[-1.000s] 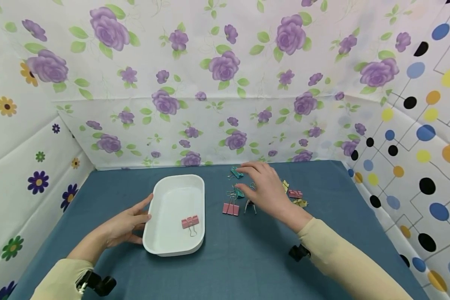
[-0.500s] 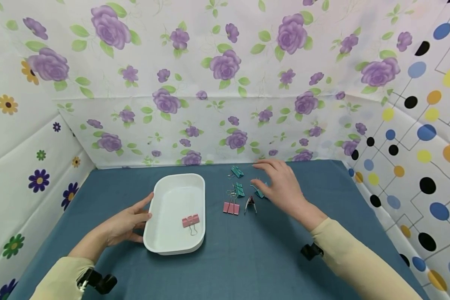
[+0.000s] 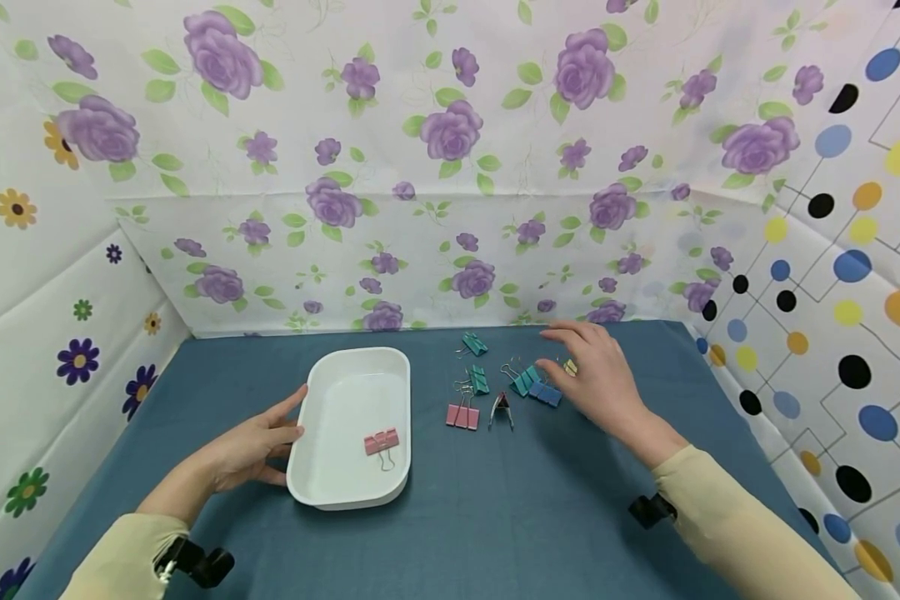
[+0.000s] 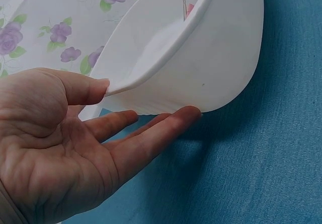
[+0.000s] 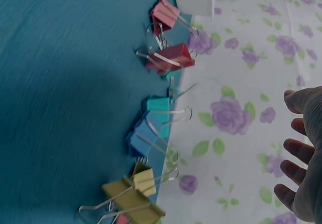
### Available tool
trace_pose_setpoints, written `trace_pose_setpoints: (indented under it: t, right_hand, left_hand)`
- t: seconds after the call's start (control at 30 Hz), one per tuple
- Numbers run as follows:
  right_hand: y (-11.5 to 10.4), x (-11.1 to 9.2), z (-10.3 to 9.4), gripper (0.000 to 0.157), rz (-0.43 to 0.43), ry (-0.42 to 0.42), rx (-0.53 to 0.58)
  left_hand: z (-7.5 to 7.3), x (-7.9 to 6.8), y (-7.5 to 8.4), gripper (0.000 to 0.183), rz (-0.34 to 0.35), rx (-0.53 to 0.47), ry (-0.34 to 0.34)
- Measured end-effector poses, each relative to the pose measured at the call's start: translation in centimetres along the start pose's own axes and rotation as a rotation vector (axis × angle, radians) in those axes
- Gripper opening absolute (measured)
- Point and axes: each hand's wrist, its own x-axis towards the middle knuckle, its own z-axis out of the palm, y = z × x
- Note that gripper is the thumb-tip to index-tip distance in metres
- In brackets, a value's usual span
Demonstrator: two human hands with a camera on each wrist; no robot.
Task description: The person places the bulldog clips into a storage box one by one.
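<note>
My left hand [image 3: 251,447] touches the left side of a white tray [image 3: 330,375]. In the left wrist view its thumb lies at the rim and the extended fingers [image 4: 161,136] rest along the outer wall. One pink binder clip [image 3: 381,442] lies inside the tray. My right hand [image 3: 596,375] hovers, holding nothing, its thumb and fingers parted, over the right end of a group of binder clips. Nearest it are a blue clip [image 3: 545,394], a teal clip [image 3: 526,381] and a partly hidden yellow clip [image 3: 571,367]. A larger gold clip [image 5: 132,200] shows in the right wrist view.
A pink clip [image 3: 462,417], an upright red clip [image 3: 501,410] and two more teal clips, one at the back [image 3: 475,344], lie between tray and right hand. Blue cloth [image 3: 465,533] covers the table. Patterned sheets [image 3: 450,208] wall it at the back and sides.
My right hand has moved right across the clips, uncovering the teal and blue ones. The pink and yellow clips at the right end are now mostly hidden behind it. The left hand stays put.
</note>
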Motion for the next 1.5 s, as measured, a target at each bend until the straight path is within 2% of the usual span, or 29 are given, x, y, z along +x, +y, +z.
trace_pose_setpoints:
  t: [0.57,1.1,1.5]
  right_hand:
    - [3.0,-1.2,-1.6,0.044,0.056,0.018,-0.044]
    - [4.7,-2.0,-3.3,0.042,0.105,0.030,-0.095]
    - [6.7,-3.6,-3.7,0.038,0.148,-0.009,-0.139]
  left_hand:
    - [0.0,-0.1,0.0,0.076,0.003,0.004,-0.009]
    - [0.0,0.0,0.0,0.078,0.006,-0.012,-0.015]
    - [0.0,-0.1,0.1,0.077,0.004,-0.015,-0.018]
